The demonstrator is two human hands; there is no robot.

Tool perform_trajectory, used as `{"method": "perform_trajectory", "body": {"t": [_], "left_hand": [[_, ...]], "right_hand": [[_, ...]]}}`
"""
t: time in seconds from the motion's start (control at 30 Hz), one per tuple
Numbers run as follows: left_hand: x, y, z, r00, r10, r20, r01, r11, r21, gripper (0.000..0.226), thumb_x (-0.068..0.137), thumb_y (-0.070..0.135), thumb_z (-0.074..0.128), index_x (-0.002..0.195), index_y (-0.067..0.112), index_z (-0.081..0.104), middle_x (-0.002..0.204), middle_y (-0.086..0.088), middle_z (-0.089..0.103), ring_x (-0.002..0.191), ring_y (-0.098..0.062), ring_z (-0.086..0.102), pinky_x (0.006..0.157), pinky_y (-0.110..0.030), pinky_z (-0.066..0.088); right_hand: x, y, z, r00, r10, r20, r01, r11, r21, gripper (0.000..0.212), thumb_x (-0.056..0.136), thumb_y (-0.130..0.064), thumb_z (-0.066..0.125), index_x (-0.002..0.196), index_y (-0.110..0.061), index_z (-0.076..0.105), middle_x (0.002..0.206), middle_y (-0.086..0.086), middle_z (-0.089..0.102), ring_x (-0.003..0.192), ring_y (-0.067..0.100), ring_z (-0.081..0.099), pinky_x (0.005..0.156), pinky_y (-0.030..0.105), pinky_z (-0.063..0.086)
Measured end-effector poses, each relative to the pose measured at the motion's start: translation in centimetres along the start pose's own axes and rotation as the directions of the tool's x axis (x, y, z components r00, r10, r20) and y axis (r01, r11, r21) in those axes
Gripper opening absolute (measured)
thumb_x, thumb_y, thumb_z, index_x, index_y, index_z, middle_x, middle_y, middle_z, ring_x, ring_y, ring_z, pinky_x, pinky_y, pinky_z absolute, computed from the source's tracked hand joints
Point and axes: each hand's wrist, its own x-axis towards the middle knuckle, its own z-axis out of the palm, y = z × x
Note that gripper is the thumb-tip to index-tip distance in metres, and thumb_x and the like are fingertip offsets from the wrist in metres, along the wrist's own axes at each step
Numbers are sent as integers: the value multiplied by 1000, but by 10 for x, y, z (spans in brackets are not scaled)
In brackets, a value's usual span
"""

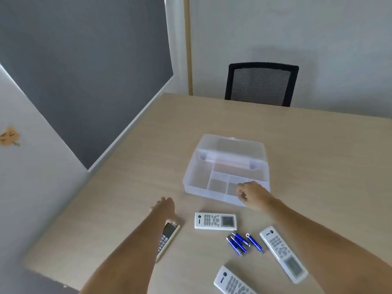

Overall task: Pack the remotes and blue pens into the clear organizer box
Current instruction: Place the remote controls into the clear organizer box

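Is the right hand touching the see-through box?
Touching. In the head view, the right hand rests on the front edge of the clear organizer box, fingers curled over its near wall, with no gap showing between them.

I see soft, even daylight across the worktop (297, 145), with no glare. The chair (262, 83) throws a faint shadow on the far wall. My feed is slightly soft overall, and wide-angle distortion bends straight lines near the left edge.
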Motion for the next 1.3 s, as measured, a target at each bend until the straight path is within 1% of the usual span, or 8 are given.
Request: {"method": "perform_trajectory", "body": {"t": [0.17, 0.4, 0.63, 0.77, 0.97, 1.1, 1.17, 1.3], "left_hand": [[-5, -29, 67, 983, -171, 64, 172, 985, -7, 85, 63, 41, 81, 130, 13, 39, 129, -6, 43, 123, -25, 48, 97, -42, 49], [-8, -37, 69, 969, -46, -242, -21, 964, -266, 42, 80, 35, 62, 101, 16, 32, 102, -9, 64, 92, -36, 63, 67, -36, 48], [28, 48, -46, 754, -61, -654, -498, 596, -630, 60, 84, 25, 70, 129, 7, 33, 98, -2, 60, 78, -20, 62, 67, -31, 51], [72, 86, -63, 807, -14, -590, -518, 462, -720, 53, 98, 21, 47, 143, 13, 19, 107, -2, 56, 85, -22, 59, 70, -29, 46], [109, 110, -29, 916, -18, -401, -303, 624, -720, 57, 102, 22, 31, 151, 26, 3, 133, -1, 47, 118, -32, 55, 83, -37, 47], [121, 114, -14, 928, 169, -333, -249, 945, -211, 64, 101, 14, 36, 151, 7, -3, 155, -34, 10, 135, -34, 42, 86, -23, 52], [133, 111, -12, 921, 278, -272, -251, 959, 131, 63, 99, 17, 39, 151, 3, 7, 151, -40, 15, 138, -46, 33, 97, -24, 47], [137, 117, -15, 978, 53, -204, -135, 901, -411, 46, 100, 15, 36, 145, 10, 29, 140, -21, 47, 124, -39, 50, 98, -39, 45]], "right_hand": [[7, -33, 81, 961, -95, 260, 118, 990, -74, 31, 86, -27, 52, 109, -7, 54, 117, 12, 55, 112, 30, 52, 90, 41, 45], [29, -43, 122, 961, -100, 260, 157, 965, -211, 48, 72, -24, 60, 113, -4, 46, 118, 16, 51, 108, 34, 50, 87, 41, 42], [28, -39, 71, 949, -265, 171, 261, 964, 47, 39, 84, -24, 56, 118, -17, 37, 108, 9, 58, 96, 31, 59, 72, 41, 50], [35, -13, 9, 978, -179, -108, 198, 959, 201, 47, 88, -31, 56, 129, -21, 35, 119, 7, 60, 102, 27, 59, 76, 36, 52], [109, 52, -21, 989, 47, -143, -39, 998, 58, 42, 95, -26, 42, 135, -19, 34, 116, 14, 59, 101, 36, 57, 75, 39, 46], [146, 67, -11, 998, 39, 57, -39, 999, -14, 40, 92, -24, 50, 130, -21, 42, 114, 12, 66, 102, 34, 58, 84, 39, 44], [159, 69, -3, 989, 48, 138, -54, 998, 36, 37, 90, -24, 54, 125, -24, 46, 97, 7, 68, 93, 32, 57, 87, 40, 41], [171, 69, 12, 963, 104, 250, -160, 963, 215, 31, 85, -23, 61, 114, -28, 52, 67, -6, 57, 82, 26, 54, 83, 37, 37]]}}
